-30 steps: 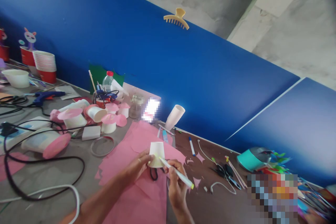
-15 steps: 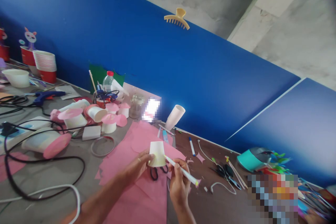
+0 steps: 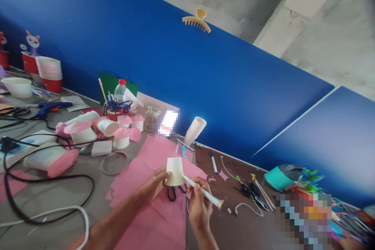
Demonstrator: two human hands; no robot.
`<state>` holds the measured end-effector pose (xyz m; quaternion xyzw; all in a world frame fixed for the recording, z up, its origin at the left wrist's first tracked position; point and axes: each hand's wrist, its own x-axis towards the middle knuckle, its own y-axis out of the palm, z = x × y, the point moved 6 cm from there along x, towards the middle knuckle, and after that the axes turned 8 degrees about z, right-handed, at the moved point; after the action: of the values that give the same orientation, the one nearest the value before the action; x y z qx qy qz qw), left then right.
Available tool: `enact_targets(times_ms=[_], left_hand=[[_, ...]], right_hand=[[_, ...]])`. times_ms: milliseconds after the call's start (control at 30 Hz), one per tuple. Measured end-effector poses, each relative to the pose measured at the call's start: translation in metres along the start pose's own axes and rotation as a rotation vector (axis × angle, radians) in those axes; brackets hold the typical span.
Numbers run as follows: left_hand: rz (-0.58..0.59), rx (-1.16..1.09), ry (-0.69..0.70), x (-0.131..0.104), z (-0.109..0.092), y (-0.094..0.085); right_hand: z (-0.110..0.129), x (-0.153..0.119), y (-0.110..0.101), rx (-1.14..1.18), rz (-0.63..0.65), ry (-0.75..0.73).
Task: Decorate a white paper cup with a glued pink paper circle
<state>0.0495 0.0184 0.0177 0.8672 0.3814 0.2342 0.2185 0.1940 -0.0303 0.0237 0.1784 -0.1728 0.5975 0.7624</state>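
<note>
My left hand (image 3: 158, 181) grips a small white paper cup (image 3: 175, 170), turned upside down, by its left side. Pale yellow colouring shows on the cup's lower part. In my right hand (image 3: 199, 199) is a white marker (image 3: 205, 193) with a yellow end, its tip at the cup's right side. Beneath both hands lie sheets of pink paper (image 3: 164, 226). Black scissor handles (image 3: 172, 194) stick out just below the cup, their blades hidden.
To the left are pink-and-white paper cups (image 3: 80, 131), black cables (image 3: 55, 179), a tape ring (image 3: 115, 163) and a blue glue gun (image 3: 54, 107). A tall white cup (image 3: 195, 129) leans near the blue partition. Black-handled scissors (image 3: 253, 193) and a teal container (image 3: 278, 178) lie right.
The marker tip has shifted slightly left along the cup's right side. Both hands otherwise keep their hold, and the view has moved very little.
</note>
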Motion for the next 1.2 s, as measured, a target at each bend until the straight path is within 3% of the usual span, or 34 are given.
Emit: enact_targets(times_ms=[333, 600, 867, 1000, 1200], left_hand=[[-0.014, 0.01, 0.011, 0.001, 0.002, -0.002], [-0.012, -0.007, 0.022, 0.0, 0.008, -0.009], [-0.014, -0.004, -0.004, 0.001, 0.0, -0.001], [-0.013, -0.01, -0.03, -0.002, 0.001, -0.001], [-0.042, -0.122, -0.081, -0.009, 0.016, -0.011]], right_hand=[[-0.011, 0.001, -0.002, 0.022, -0.028, 0.065], [-0.002, 0.0, 0.003, 0.052, 0.026, 0.031], [-0.001, 0.007, -0.001, 0.131, -0.124, 0.083], [-0.012, 0.01, -0.004, 0.108, -0.183, 0.183], [-0.032, 0.01, -0.001, -0.045, -0.026, 0.251]])
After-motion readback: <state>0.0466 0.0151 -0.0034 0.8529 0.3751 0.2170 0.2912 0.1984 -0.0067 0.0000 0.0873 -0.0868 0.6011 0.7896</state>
